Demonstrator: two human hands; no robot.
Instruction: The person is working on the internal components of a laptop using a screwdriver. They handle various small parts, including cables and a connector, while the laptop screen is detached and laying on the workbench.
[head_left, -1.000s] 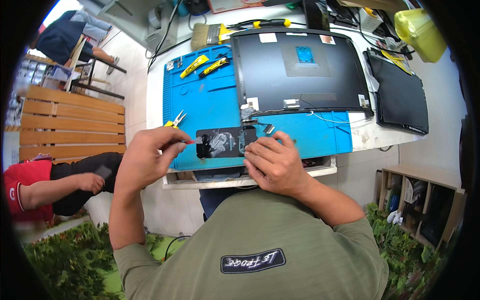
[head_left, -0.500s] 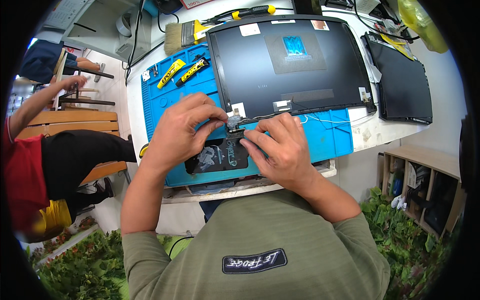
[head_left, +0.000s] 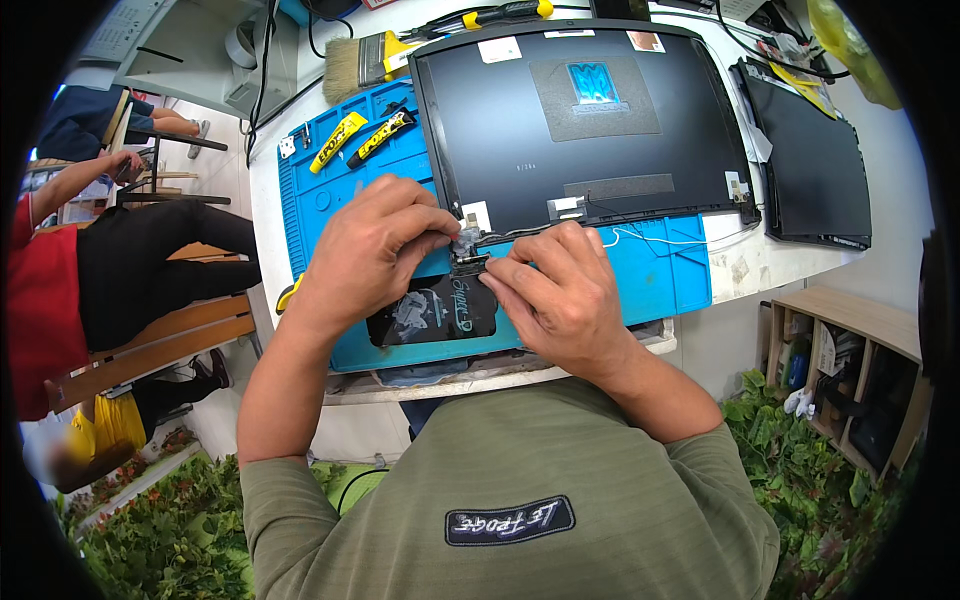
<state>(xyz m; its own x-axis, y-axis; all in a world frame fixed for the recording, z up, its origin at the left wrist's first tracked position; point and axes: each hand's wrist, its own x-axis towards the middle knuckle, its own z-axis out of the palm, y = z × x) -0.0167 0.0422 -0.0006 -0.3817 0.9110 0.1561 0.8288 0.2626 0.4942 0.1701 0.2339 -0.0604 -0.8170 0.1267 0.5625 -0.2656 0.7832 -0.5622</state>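
Note:
My left hand (head_left: 375, 245) is pinched at the lower left corner of a dark laptop lid (head_left: 570, 130), by a grey-coated hinge (head_left: 467, 240); what its fingertips hold is hidden. My right hand (head_left: 550, 285) grips a small black metal piece (head_left: 470, 266) at that hinge between thumb and fingers. Below them a black card (head_left: 430, 320) with pale paste smears lies on a blue repair mat (head_left: 650, 270). Two glue tubes (head_left: 340, 142) (head_left: 381, 139), yellow and black, lie at the mat's upper left. A white cable runs out to the right of my right hand.
A paintbrush (head_left: 350, 65) and screwdriver (head_left: 510, 14) lie behind the mat. A dark laptop part (head_left: 800, 170) sits at the right, near a yellow bag (head_left: 850, 45). Other people (head_left: 45, 330) are on the left by wooden benches (head_left: 200, 335); a shelf (head_left: 840, 340) stands lower right.
Both hands have moved up from beside the card to the lid's hinge corner. The red-tipped tool in my left hand is now hidden. A person in red has shifted on the left.

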